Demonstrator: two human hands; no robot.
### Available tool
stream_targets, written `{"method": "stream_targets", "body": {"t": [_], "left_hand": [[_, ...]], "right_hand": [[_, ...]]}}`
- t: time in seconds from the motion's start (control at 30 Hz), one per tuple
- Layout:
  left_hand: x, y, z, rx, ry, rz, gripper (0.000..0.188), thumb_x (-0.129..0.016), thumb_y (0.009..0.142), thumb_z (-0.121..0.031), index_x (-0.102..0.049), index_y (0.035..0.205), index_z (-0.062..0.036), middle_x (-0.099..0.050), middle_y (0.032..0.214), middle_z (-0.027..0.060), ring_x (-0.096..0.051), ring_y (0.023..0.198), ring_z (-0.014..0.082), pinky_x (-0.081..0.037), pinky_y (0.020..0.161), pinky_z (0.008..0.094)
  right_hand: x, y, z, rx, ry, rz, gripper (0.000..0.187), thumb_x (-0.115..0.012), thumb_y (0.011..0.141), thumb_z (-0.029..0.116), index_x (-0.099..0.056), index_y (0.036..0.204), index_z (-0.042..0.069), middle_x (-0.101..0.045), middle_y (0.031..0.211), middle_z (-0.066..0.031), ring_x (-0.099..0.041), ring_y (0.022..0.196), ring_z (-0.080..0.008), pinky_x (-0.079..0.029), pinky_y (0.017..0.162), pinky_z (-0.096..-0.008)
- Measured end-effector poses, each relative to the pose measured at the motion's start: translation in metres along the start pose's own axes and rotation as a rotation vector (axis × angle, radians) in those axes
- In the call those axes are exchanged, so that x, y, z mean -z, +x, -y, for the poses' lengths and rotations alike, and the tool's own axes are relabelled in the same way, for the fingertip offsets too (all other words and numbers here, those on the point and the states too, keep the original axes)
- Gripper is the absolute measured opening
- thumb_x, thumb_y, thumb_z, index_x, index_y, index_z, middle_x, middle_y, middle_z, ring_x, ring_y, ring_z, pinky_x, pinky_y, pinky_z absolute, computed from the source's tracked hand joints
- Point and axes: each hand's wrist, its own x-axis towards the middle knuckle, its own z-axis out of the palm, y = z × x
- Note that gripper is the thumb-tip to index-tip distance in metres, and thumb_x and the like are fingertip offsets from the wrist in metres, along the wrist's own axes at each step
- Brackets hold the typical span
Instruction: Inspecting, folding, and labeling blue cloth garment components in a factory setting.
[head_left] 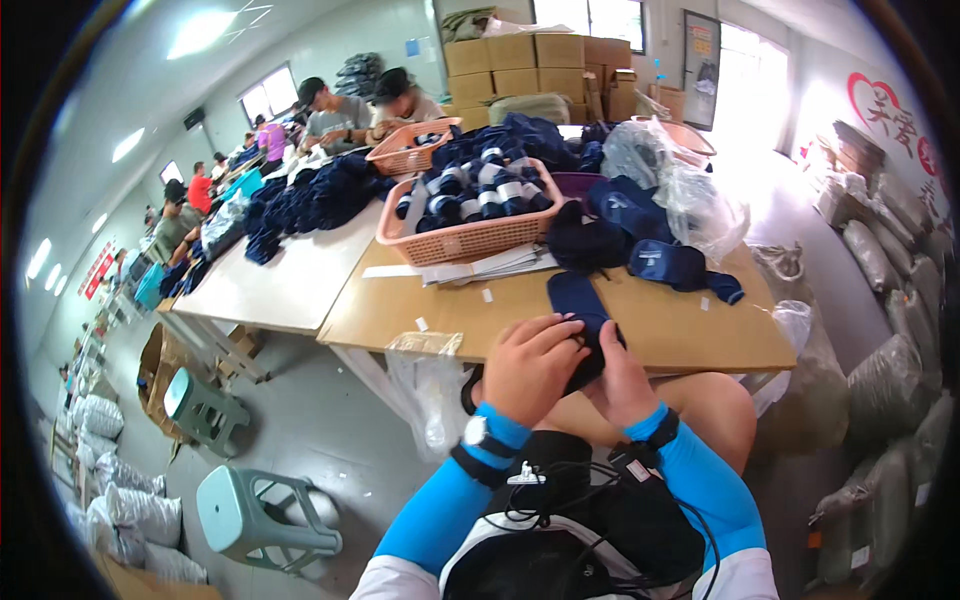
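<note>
Both hands work one dark navy sock [583, 312] at the near edge of the bench [680, 330], right over the person's lap. Left hand [530, 365] lies on top of the sock w/ fingers curled down, clamped on its near end. Right hand [622, 385] grips the same sock from the right side, thumb pressed into the fabric, most of the fingers hidden under it. The far end of the sock lies flat on the bench, pointing toward the pink basket [470, 235].

Step in hand, as I judge it: folding or rolling the sock's near end; looks midway, since the far half isn't gathered yet. Next move prob. calls for both hands keeping tension so the fabric stays flat and edges line up, w/ the left pinning while the right turns the fabric.

Relative to the pink basket: it's full of rolled navy socks w/ white bands. Just in front of it lies a stack of white paper strips [490, 268]. Right of it, a loose pile of navy socks [640, 240], and beyond that clear plastic bags [690, 195]. Behind it a second, smaller basket [410, 150] and two other people working. Far behind, stacked cardboard boxes [520, 60]. Left and below, on the floor, green plastic stools [265, 510].
</note>
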Motion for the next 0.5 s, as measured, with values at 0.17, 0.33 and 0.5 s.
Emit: {"method": "stream_targets", "body": {"t": [0.17,0.33,0.5], "left_hand": [[-0.032,0.007,-0.034,0.015,0.261,0.033,0.029,-0.066,0.083,-0.017,-0.078,0.109,-0.0091,-0.072,0.131,0.0088,-0.064,0.125,0.0283,-0.05,0.105,0.0432],[-0.009,0.022,-0.012,-0.058,0.0,0.053,0.023,-0.067,0.085,-0.018,-0.077,0.103,-0.0094,-0.073,0.128,0.0076,-0.064,0.127,0.0266,-0.05,0.103,0.0423],[-0.026,0.026,-0.034,0.061,0.103,-0.125,0.017,-0.071,0.08,-0.018,-0.073,0.095,-0.0092,-0.076,0.117,0.0057,-0.069,0.118,0.0237,-0.053,0.097,0.0412]], "right_hand": [[0.027,0.004,0.002,0.106,-0.295,0.012,0.042,-0.047,0.113,0.045,-0.063,0.13,0.01,-0.069,0.118,-0.0039,-0.068,0.11,-0.0161,-0.058,0.09,-0.0335],[0.017,-0.002,0.013,0.024,0.025,-0.013,0.039,-0.048,0.113,0.042,-0.062,0.132,0.01,-0.07,0.121,-0.003,-0.069,0.108,-0.0146,-0.057,0.089,-0.0305],[0.026,0.004,0.011,-0.024,0.062,-0.001,0.039,-0.049,0.113,0.044,-0.063,0.127,0.01,-0.071,0.111,-0.0015,-0.07,0.1,-0.0131,-0.058,0.084,-0.0284]]}}
